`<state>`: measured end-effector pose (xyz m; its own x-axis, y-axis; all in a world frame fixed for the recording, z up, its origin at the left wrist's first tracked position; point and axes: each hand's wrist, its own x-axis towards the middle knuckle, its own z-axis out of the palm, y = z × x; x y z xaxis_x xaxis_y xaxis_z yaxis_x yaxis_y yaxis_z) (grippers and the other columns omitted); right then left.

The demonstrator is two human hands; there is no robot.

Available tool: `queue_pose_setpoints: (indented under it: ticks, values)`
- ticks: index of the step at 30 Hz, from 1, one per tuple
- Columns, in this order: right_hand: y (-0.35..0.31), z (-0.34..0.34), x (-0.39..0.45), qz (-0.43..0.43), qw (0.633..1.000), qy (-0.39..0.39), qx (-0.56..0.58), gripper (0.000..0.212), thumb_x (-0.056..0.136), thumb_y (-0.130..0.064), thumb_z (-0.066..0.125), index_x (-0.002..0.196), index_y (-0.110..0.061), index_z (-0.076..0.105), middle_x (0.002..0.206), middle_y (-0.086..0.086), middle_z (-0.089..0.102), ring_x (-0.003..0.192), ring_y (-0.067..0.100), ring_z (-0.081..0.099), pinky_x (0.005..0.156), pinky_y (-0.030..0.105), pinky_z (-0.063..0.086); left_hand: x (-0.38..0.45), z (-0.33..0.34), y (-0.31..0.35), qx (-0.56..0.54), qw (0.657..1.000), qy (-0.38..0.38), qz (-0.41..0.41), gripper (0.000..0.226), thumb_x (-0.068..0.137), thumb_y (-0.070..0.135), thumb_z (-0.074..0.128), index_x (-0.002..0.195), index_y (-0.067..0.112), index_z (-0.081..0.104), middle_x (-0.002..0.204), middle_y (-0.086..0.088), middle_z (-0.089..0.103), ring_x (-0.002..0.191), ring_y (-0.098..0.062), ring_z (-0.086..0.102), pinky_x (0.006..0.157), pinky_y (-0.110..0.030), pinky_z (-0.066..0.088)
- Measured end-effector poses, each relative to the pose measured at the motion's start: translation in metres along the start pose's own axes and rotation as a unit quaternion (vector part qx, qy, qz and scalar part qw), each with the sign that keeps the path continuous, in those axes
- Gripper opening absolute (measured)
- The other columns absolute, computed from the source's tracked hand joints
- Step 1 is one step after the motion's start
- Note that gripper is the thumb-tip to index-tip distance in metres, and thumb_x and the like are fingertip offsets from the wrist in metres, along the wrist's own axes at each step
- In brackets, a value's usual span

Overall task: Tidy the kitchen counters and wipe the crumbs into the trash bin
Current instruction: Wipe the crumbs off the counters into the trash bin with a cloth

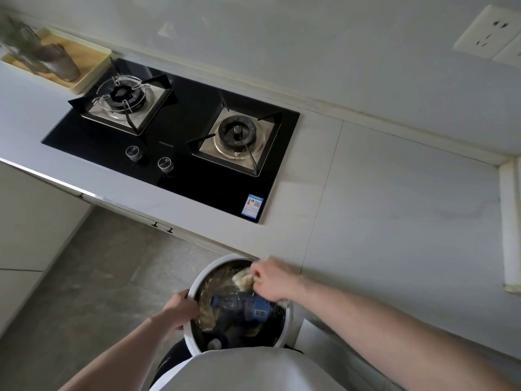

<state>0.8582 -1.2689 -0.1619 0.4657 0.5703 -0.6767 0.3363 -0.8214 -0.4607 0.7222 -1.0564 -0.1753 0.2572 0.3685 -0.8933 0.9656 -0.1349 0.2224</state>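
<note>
Counter looks wiped. Bin sits under its edge; it's likely light, and the left hand curls round the rim. Right hand bunches a soft, floppy cloth over the bin, so keep pinching the middle.

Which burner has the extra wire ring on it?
The left burner, nearest the wooden tray: a wire ring sits on its pan support. The right burner, nearer the blue label, has only its black prongs.
</note>
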Motion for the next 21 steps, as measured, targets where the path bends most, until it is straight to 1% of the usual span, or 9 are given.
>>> queue_pose_setpoints:
  ticks: [1, 3, 7, 9, 12, 14, 17, 18, 21]
  values:
    - [-0.006, 0.004, -0.007, -0.011, 0.999, -0.035, 0.015, 0.002, 0.091, -0.027, 0.056, 0.092, -0.028, 0.056, 0.099, 0.002, 0.060, 0.093, 0.026, 0.060, 0.068, 0.034, 0.048, 0.001, 0.000, 0.000, 0.001, 1.000, -0.001, 0.001, 0.045, 0.073, -0.007, 0.043, 0.100, 0.017, 0.070, 0.094, -0.019, 0.073, 0.088, -0.036, 0.071, 0.077, -0.053, 0.063]
    - [-0.010, 0.000, -0.017, -0.020, 0.997, -0.008, 0.075, 0.015, 0.089, -0.030, 0.056, 0.077, -0.030, 0.046, 0.081, -0.003, 0.055, 0.077, 0.025, 0.057, 0.054, 0.031, 0.037, -0.001, 0.000, 0.000, 0.001, 1.000, -0.002, 0.005, 0.045, 0.073, -0.007, 0.043, 0.099, 0.018, 0.071, 0.093, -0.018, 0.073, 0.087, -0.035, 0.070, 0.076, -0.051, 0.064]
    - [0.015, -0.054, -0.019, 0.029, 0.967, 0.166, 0.189, 0.016, 0.091, -0.030, 0.060, 0.079, -0.024, 0.050, 0.076, -0.001, 0.060, 0.066, 0.018, 0.056, 0.055, 0.033, 0.044, -0.002, 0.000, 0.001, -0.007, 1.000, 0.003, 0.005, 0.043, 0.074, -0.007, 0.043, 0.097, 0.016, 0.071, 0.092, -0.018, 0.072, 0.086, -0.035, 0.070, 0.075, -0.048, 0.064]
    - [0.043, -0.091, -0.015, 0.070, 0.935, 0.276, 0.210, 0.016, 0.088, -0.031, 0.063, 0.082, -0.020, 0.054, 0.079, 0.002, 0.063, 0.072, 0.023, 0.060, 0.062, 0.038, 0.049, -0.001, -0.002, 0.001, -0.006, 1.000, 0.002, 0.005, 0.043, 0.072, -0.007, 0.045, 0.097, 0.015, 0.071, 0.093, -0.020, 0.072, 0.090, -0.038, 0.070, 0.077, -0.051, 0.063]
    - [0.097, -0.137, -0.006, 0.144, 0.889, 0.392, 0.191, 0.015, 0.086, -0.030, 0.067, 0.087, -0.020, 0.057, 0.088, 0.002, 0.065, 0.079, 0.026, 0.058, 0.064, 0.033, 0.041, 0.002, -0.002, -0.002, -0.003, 1.000, -0.001, 0.005, 0.043, 0.070, -0.007, 0.045, 0.096, 0.015, 0.071, 0.093, -0.021, 0.073, 0.091, -0.038, 0.071, 0.079, -0.055, 0.062]
    - [0.136, -0.152, -0.001, 0.188, 0.878, 0.404, 0.173, 0.016, 0.086, -0.028, 0.067, 0.099, -0.019, 0.061, 0.102, 0.007, 0.066, 0.088, 0.028, 0.062, 0.070, 0.030, 0.042, 0.003, -0.003, -0.002, -0.004, 1.000, -0.002, 0.006, 0.043, 0.070, -0.007, 0.045, 0.095, 0.016, 0.071, 0.092, -0.021, 0.073, 0.091, -0.038, 0.071, 0.078, -0.055, 0.062]
    - [0.172, -0.128, -0.003, 0.256, 0.895, 0.343, 0.124, 0.032, 0.089, -0.024, 0.063, 0.120, -0.018, 0.059, 0.122, 0.015, 0.059, 0.102, 0.035, 0.063, 0.081, 0.033, 0.048, 0.005, -0.004, -0.002, -0.006, 1.000, 0.002, 0.006, 0.042, 0.069, -0.007, 0.045, 0.093, 0.015, 0.072, 0.089, -0.020, 0.073, 0.090, -0.038, 0.071, 0.077, -0.055, 0.062]
    - [0.172, -0.110, -0.004, 0.273, 0.898, 0.329, 0.104, 0.033, 0.092, -0.021, 0.061, 0.125, -0.017, 0.057, 0.126, 0.016, 0.054, 0.101, 0.037, 0.063, 0.081, 0.033, 0.048, 0.005, -0.004, -0.002, -0.007, 1.000, 0.002, 0.006, 0.042, 0.070, -0.008, 0.045, 0.093, 0.015, 0.072, 0.088, -0.020, 0.073, 0.088, -0.038, 0.071, 0.077, -0.054, 0.062]
    - [0.134, -0.056, -0.004, 0.250, 0.889, 0.367, 0.109, 0.028, 0.094, -0.014, 0.055, 0.122, -0.013, 0.054, 0.124, 0.015, 0.048, 0.088, 0.036, 0.062, 0.068, 0.029, 0.049, 0.005, -0.004, -0.001, -0.009, 1.000, 0.004, 0.005, 0.042, 0.072, -0.009, 0.044, 0.093, 0.014, 0.072, 0.087, -0.020, 0.073, 0.087, -0.037, 0.071, 0.077, -0.056, 0.062]
